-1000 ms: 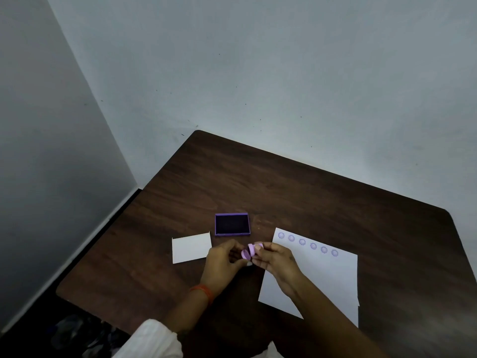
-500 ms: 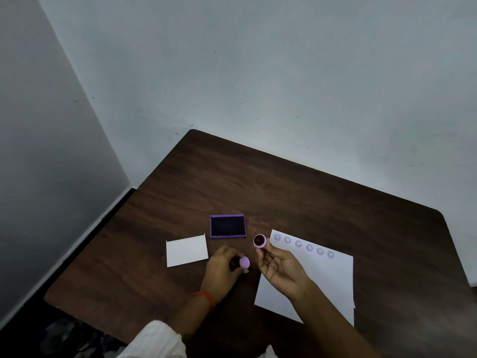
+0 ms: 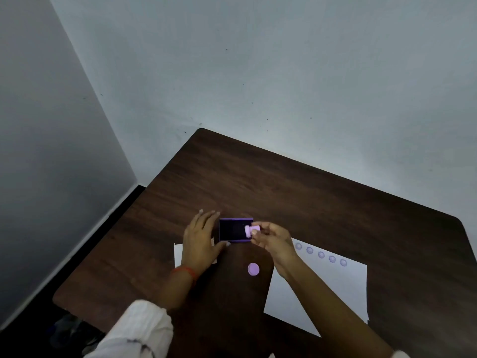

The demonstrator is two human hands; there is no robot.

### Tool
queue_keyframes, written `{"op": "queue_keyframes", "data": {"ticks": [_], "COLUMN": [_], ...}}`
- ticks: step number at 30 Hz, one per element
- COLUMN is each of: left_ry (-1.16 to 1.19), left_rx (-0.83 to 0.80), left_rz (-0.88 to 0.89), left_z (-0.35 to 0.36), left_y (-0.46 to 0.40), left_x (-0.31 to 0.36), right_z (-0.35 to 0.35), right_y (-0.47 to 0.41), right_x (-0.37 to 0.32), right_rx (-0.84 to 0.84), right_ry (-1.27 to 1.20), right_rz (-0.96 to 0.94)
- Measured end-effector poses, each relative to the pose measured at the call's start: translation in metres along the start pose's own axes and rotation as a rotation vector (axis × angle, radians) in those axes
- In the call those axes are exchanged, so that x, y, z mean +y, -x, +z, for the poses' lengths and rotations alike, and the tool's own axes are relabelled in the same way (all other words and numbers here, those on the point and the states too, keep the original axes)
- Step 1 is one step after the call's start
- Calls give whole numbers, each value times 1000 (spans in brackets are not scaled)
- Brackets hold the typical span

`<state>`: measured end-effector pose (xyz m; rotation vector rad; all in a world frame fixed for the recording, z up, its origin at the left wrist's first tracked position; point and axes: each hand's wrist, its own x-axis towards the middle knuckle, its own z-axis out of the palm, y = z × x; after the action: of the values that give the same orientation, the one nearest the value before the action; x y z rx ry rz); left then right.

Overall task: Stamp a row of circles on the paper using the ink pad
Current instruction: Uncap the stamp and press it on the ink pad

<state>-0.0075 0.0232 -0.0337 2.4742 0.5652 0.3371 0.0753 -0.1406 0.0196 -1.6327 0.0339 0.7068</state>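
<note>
since half a second ago the right hand (image 3: 273, 242) has carried the stamp (image 3: 248, 231) from beside the paper onto the right end of the ink pad (image 3: 233, 229), fingers clamped on it. the left hand (image 3: 201, 241) has let the lilac cap (image 3: 253, 269) go; now it lies flat, fingers apart, against the pad's left side, over a small white card (image 3: 178, 254). the cap sits on the brown table (image 3: 284, 192). the paper (image 3: 335, 288) shows five circles (image 3: 320, 254) visible.

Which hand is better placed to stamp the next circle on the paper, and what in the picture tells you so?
The right hand. It already holds the purple stamp on the ink pad, and it is on the same side as the paper. The left hand lies flat beside the pad.
</note>
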Motion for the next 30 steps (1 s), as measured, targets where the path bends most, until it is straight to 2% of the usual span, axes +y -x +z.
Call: {"op": "queue_keyframes", "data": {"ticks": [3, 6, 9, 11, 17, 21, 27, 30], "left_ry": [-50, -40, -1, 22, 89, 104, 126, 134], "left_rx": [-175, -249, -283, -272, -225, -222, -241, -246], "left_rz": [26, 57, 67, 60, 50, 45, 33, 23], "left_z": [2, 6, 11, 13, 13, 12, 10, 10], "left_y": [-13, -18, -18, -17, -17, -16, -18, -17], "left_x": [-15, -21, -21, -21, -20, -20, -18, -18], "right_z": [21, 39, 45, 45, 48, 52, 48, 48], "right_y": [-13, -23, -35, -38, -37, -35, -41, -47], "right_x": [-3, -4, 1, 4, 16, 21, 8, -1], "right_rx": [80, -15, -239, -304, -252, -156, -201, -166], "right_ry": [443, 677, 1050, 1207, 1307, 1250, 1179, 1134], "right_rz": [-277, -516, -560, -574, -645, -630, -611, -605]}}
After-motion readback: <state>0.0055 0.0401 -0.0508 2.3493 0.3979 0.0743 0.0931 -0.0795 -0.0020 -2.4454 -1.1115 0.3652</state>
